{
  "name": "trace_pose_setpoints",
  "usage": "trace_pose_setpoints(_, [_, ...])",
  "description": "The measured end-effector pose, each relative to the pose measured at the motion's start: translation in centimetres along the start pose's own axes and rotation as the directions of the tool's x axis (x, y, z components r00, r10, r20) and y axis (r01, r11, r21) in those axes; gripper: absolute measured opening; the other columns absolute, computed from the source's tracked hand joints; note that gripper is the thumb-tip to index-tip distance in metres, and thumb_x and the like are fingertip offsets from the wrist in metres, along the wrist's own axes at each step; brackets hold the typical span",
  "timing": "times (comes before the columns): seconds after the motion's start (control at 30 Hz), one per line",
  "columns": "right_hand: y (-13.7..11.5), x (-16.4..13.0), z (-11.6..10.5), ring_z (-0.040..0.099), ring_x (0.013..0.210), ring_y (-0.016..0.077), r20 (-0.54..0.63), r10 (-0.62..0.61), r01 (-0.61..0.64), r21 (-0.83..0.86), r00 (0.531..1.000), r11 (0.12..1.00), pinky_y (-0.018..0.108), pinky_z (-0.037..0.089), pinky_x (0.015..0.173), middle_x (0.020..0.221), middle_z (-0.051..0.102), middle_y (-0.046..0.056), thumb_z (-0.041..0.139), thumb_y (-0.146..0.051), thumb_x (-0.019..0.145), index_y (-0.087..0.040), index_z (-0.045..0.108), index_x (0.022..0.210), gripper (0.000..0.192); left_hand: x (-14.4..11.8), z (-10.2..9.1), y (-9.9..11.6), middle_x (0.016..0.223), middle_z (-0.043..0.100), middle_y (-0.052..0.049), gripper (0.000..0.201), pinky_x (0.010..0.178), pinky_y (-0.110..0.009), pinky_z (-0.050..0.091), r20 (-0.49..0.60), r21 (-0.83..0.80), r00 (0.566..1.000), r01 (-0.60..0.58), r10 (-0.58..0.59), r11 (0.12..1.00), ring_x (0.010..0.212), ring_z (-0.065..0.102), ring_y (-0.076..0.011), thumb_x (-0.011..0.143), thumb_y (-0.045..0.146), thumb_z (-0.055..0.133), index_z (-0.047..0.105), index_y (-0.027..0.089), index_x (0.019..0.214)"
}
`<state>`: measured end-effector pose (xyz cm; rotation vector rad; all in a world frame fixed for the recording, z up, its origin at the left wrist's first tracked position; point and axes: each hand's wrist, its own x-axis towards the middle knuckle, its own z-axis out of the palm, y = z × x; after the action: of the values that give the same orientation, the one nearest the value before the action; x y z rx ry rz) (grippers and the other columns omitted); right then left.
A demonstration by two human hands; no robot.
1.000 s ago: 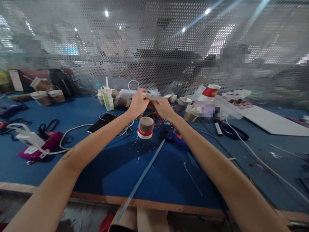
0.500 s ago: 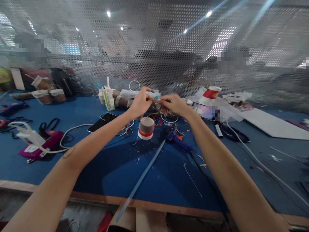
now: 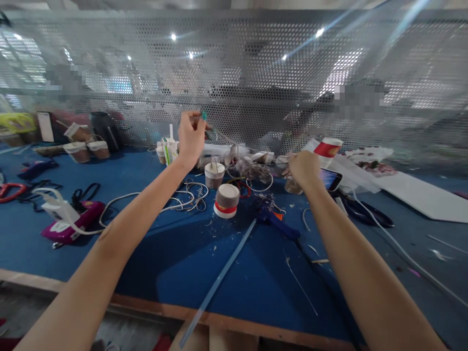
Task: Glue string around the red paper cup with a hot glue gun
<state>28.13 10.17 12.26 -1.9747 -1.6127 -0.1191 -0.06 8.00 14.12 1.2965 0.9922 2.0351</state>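
Note:
My left hand (image 3: 192, 137) is raised above the back of the blue table, thumb and fingers pinched on a thin strand of twine (image 3: 224, 138). That strand runs right, toward a loose brown tangle (image 3: 250, 168). My right hand (image 3: 304, 168) reaches to the back right with fingers curled, just above a small brown cup (image 3: 293, 185); its fingertips are mostly hidden, so I cannot tell what they grip. Between the arms stands a brown-wrapped cup with a red and white band (image 3: 226, 200). Behind it is a small white-rimmed cup (image 3: 214, 174).
A blue glue gun (image 3: 276, 222) lies mid-table, a long clear glue stick (image 3: 219, 280) pointing toward the front edge. White cables (image 3: 190, 195) and a purple power strip (image 3: 75, 222) are at left. At right are a phone (image 3: 331, 179), a red-white paper cup (image 3: 328, 150) and a white board (image 3: 431, 195).
My hands, close together before, have moved apart: the left went left and up, the right went right and down. The strand from my left hand now shows. The view has shifted slightly.

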Motion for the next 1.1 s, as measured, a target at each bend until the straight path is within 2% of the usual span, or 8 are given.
trace_pose_setpoints(0.13, [0.3, 0.4, -0.4, 0.064, 0.109, 0.0224, -0.058, 0.120, -0.118, 0.037, 0.991, 0.992, 0.043, 0.056, 0.091, 0.128, 0.061, 0.012, 0.065, -0.039, 0.093, -0.015, 0.059, 0.128, 0.042, 0.6, -0.5, 1.0, 0.066, 0.059, 0.006, 0.015, 0.056, -0.018, 0.047, -0.065, -0.140, 0.995, 0.064, -0.074, 0.988, 0.058, 0.058, -0.0082, 0.092, 0.011, 0.056, 0.049, 0.024, 0.091])
trace_pose_setpoints(0.3, [-0.3, 0.4, -2.4, 0.061, 0.119, 0.0343, -0.194, 0.146, -0.124, 0.125, 0.970, 0.984, 0.052, 0.046, 0.103, 0.122, 0.065, 0.026, 0.050, -0.017, 0.096, -0.003, 0.065, 0.116, 0.029, 0.5, -0.4, 2.3, 0.065, 0.054, 0.008, 0.014, 0.057, -0.018, 0.049, -0.051, -0.255, 0.990, 0.117, -0.134, 0.960, 0.052, 0.056, -0.0057, 0.095, 0.009, 0.049, 0.047, 0.023, 0.093])
trace_pose_setpoints(0.4, [-1.6, -0.1, -3.5, 0.054, 0.128, 0.0397, -0.202, 0.053, -0.015, 0.187, 0.978, 0.982, 0.055, 0.038, 0.109, 0.129, 0.061, 0.032, 0.051, -0.011, 0.087, 0.000, 0.064, 0.118, 0.035, -0.2, -0.1, 2.5, 0.066, 0.055, 0.008, 0.016, 0.056, -0.018, 0.049, 0.084, -0.187, 0.984, 0.169, -0.156, 0.968, 0.051, 0.056, -0.0056, 0.095, 0.006, 0.047, 0.048, 0.021, 0.095])
trace_pose_setpoints(0.53, [-4.7, -2.0, -3.4, 0.067, 0.104, 0.0289, -0.017, -0.214, 0.207, 0.326, 0.977, 0.922, 0.046, 0.056, 0.090, 0.135, 0.063, 0.012, 0.071, -0.031, 0.077, -0.020, 0.064, 0.126, 0.051, -1.4, 0.7, 2.2, 0.073, 0.060, 0.005, 0.016, 0.061, -0.020, 0.052, 0.288, -0.062, 0.939, 0.212, -0.185, 0.975, 0.055, 0.058, -0.0055, 0.094, 0.005, 0.050, 0.053, 0.019, 0.100])
trace_pose_setpoints(0.67, [-7.6, -4.7, -1.6, 0.068, 0.088, 0.0223, 0.172, -0.620, 0.316, 0.739, 0.766, 0.595, 0.035, 0.061, 0.065, 0.140, 0.059, 0.013, 0.081, -0.040, 0.069, -0.023, 0.056, 0.134, 0.072, -2.1, 1.1, 1.8, 0.081, 0.063, 0.003, 0.018, 0.072, -0.023, 0.055, 0.420, -0.030, 0.898, 0.156, -0.129, 0.987, 0.068, 0.063, -0.0075, 0.092, 0.010, 0.055, 0.058, 0.020, 0.107])
trace_pose_setpoints(0.93, [-7.5, -5.0, 0.0, 0.044, 0.042, 0.0080, 0.439, -0.730, -0.029, 0.865, 0.524, 0.500, 0.022, 0.041, 0.039, 0.057, 0.056, -0.003, 0.073, -0.045, 0.078, -0.015, 0.067, 0.086, 0.031, -1.5, 0.9, 2.2, 0.087, 0.065, 0.002, 0.020, 0.085, -0.025, 0.054, 0.397, -0.189, 0.918, 0.058, 0.022, 0.980, 0.099, 0.069, -0.0124, 0.092, 0.011, 0.058, 0.063, 0.025, 0.106])
trace_pose_setpoints(1.03, [-6.7, -4.4, -0.7, 0.036, 0.042, 0.0104, 0.415, -0.747, -0.077, 0.893, 0.520, 0.442, 0.026, 0.039, 0.040, 0.051, 0.045, -0.003, 0.051, -0.052, 0.087, -0.017, 0.066, 0.081, 0.039, -1.2, 0.5, 2.4, 0.088, 0.065, 0.002, 0.019, 0.082, -0.028, 0.057, 0.368, -0.212, 0.930, 0.072, 0.012, 0.975, 0.104, 0.070, -0.0160, 0.094, 0.016, 0.059, 0.064, 0.028, 0.108])
trace_pose_setpoints(1.1, [-6.2, -4.0, -1.0, 0.038, 0.045, 0.0127, 0.376, -0.718, 0.043, 0.870, 0.586, 0.491, 0.028, 0.041, 0.044, 0.053, 0.045, -0.001, 0.035, -0.058, 0.090, -0.019, 0.062, 0.076, 0.049, -1.0, 0.3, 2.4, 0.088, 0.066, 0.002, 0.019, 0.078, -0.029, 0.058, 0.355, -0.213, 0.935, 0.089, -0.008, 0.973, 0.104, 0.071, -0.0173, 0.095, 0.021, 0.058, 0.063, 0.029, 0.112])
